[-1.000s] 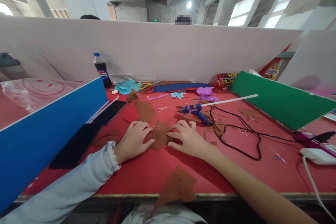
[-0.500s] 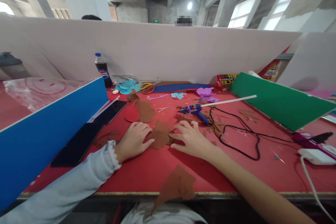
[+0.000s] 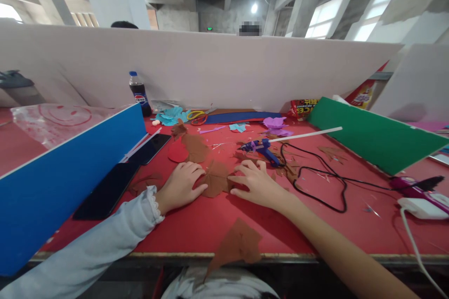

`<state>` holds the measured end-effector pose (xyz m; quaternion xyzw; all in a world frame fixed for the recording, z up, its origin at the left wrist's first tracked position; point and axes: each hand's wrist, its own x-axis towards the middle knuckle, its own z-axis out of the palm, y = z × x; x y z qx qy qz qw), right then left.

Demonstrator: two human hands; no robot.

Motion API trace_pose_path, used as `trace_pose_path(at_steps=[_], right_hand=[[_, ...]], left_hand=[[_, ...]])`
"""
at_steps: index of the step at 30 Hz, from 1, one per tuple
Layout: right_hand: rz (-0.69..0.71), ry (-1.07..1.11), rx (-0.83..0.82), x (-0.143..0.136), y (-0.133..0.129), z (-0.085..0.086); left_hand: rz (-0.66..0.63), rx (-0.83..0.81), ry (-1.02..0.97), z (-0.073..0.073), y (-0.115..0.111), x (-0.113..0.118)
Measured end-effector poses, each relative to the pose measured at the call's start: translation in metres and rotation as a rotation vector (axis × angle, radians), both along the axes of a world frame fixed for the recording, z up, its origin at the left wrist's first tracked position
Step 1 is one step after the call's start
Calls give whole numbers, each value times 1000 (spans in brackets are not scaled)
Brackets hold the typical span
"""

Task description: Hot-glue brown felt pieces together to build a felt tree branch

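A creased brown paper piece (image 3: 215, 179) lies flat on the red table between my hands. My left hand (image 3: 182, 186) rests at its left edge, fingers apart and bent a little. At the right edge is my right hand (image 3: 255, 186), its fingers spread, the tips touching the paper and table. Just behind lies another brown piece (image 3: 196, 148), beside a red round piece (image 3: 178, 150). A brown scrap (image 3: 240, 242) hangs over the table's front edge. The blue glue gun (image 3: 261, 148), with a white glue stick in it, lies behind my right hand.
A blue board (image 3: 73, 173) and two dark phones (image 3: 107, 191) stand or lie at left, a green board (image 3: 372, 133) at right. A cola bottle (image 3: 139, 96), scissors (image 3: 198, 117) and paper scraps are at the back. A black cord (image 3: 324, 173) loops at right, near a white plug (image 3: 421, 209).
The view has shifted very slightly. Both hands stay in nearly the same place around the brown paper.
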<state>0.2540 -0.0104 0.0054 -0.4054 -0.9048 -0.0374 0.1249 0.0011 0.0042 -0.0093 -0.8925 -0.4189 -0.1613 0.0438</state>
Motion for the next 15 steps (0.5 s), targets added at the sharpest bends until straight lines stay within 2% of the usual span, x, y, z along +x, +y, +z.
trace_pose_path(at_steps=[15], right_hand=[[2, -6, 3, 1, 1, 0]], left_hand=[[-51, -49, -21, -2, 2, 0]])
